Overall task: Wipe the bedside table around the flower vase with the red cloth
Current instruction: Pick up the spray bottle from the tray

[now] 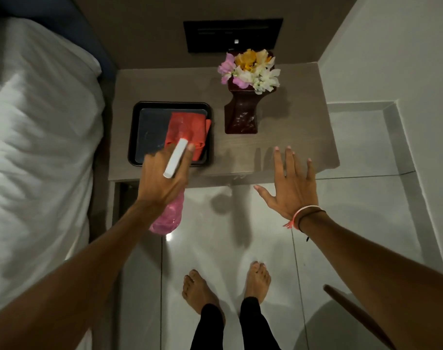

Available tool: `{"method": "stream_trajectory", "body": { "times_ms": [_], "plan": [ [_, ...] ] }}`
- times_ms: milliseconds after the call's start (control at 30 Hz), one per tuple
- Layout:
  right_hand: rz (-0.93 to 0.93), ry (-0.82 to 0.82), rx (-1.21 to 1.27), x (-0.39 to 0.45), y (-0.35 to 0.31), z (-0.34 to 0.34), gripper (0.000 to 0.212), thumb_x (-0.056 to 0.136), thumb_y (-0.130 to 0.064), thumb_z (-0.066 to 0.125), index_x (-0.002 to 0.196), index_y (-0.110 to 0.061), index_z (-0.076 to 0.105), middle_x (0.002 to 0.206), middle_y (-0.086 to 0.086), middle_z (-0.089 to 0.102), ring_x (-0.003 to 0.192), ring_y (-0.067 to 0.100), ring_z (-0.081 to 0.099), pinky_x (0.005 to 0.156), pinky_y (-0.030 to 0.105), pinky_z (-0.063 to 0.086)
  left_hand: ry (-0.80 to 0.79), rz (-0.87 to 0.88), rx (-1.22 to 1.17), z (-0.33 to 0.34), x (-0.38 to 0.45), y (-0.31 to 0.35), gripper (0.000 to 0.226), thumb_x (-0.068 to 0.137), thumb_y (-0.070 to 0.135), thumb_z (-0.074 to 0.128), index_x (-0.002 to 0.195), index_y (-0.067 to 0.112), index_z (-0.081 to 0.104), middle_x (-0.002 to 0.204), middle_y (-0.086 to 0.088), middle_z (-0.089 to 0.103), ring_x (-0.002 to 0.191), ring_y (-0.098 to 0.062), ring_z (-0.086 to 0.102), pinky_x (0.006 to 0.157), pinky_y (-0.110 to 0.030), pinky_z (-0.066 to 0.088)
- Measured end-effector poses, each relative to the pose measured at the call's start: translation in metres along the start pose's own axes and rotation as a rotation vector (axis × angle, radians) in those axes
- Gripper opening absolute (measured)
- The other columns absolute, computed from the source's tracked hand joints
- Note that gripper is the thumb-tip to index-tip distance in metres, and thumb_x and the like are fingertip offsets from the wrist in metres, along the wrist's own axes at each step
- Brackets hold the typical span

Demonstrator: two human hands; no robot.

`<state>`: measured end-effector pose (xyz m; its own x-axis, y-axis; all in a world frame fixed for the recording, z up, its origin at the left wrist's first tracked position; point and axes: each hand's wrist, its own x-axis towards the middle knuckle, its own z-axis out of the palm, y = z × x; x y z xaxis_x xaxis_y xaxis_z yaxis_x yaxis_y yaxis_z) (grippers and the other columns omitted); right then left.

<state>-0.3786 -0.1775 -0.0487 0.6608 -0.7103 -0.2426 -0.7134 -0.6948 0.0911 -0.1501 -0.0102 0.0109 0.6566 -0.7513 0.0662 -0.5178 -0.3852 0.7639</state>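
The red cloth (pixel 187 128) lies folded in a black tray (pixel 134 132) on the left half of the grey bedside table (pixel 291 137). A dark brown vase (pixel 242 114) with white, pink and yellow flowers (pixel 250 70) stands to the right of the tray. My left hand (pixel 162 178) grips a pink spray bottle (pixel 168 218) with a white nozzle, held over the tray's front edge, the nozzle tip close to the cloth. My right hand (pixel 291 188) hovers with fingers spread above the table's front edge, below and right of the vase, holding nothing.
A bed with white bedding (pixel 38 137) runs along the left side of the table. A black switch panel (pixel 233 34) sits on the wall behind it. White walls close in on the right. My bare feet (pixel 225 286) stand on a glossy tiled floor.
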Motion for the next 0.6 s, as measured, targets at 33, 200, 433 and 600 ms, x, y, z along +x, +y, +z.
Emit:
{"method": "stream_trajectory", "body": {
  "times_ms": [33,200,433,600],
  "plan": [
    [-0.009,-0.002,0.006,0.002,-0.007,-0.001,0.101,0.082,-0.08,0.029,0.156,-0.012,0.014,0.159,0.023,0.03,0.145,0.042,0.032,0.115,0.064,0.028,0.069,0.031,-0.011,-0.01,0.007,-0.001,0.036,0.104,0.039,0.056,0.071,0.025,0.053,0.053,0.008,0.055,0.05,-0.007,0.065,0.049,-0.007,0.047],
    [-0.063,0.009,0.065,0.018,-0.047,-0.007,0.101,0.083,-0.079,0.028,0.157,-0.013,0.008,0.16,0.022,0.028,0.146,0.041,0.029,0.116,0.063,0.026,0.319,0.1,0.043,-0.054,0.057,-0.018,0.048,0.107,0.036,0.049,0.084,-0.003,0.067,0.071,-0.021,0.069,0.056,-0.019,0.065,0.058,-0.033,0.056],
    [-0.124,0.073,0.147,0.054,-0.101,-0.013,0.095,0.087,-0.073,0.029,0.157,-0.012,0.012,0.158,0.021,0.032,0.145,0.039,0.032,0.116,0.059,0.028,0.501,0.064,-0.037,-0.073,0.134,-0.029,0.045,0.107,0.029,0.049,0.086,-0.006,0.068,0.072,-0.018,0.066,0.056,-0.006,0.06,0.057,-0.012,0.041],
    [-0.151,0.175,0.227,0.089,-0.131,-0.019,0.077,0.093,-0.058,0.038,0.152,-0.009,0.027,0.143,0.018,0.052,0.127,0.034,0.053,0.104,0.049,0.044,0.534,0.051,-0.246,-0.061,0.167,-0.053,0.043,0.106,0.027,0.051,0.086,-0.01,0.062,0.065,-0.022,0.059,0.053,-0.013,0.064,0.052,-0.029,0.054]
  ]
}}
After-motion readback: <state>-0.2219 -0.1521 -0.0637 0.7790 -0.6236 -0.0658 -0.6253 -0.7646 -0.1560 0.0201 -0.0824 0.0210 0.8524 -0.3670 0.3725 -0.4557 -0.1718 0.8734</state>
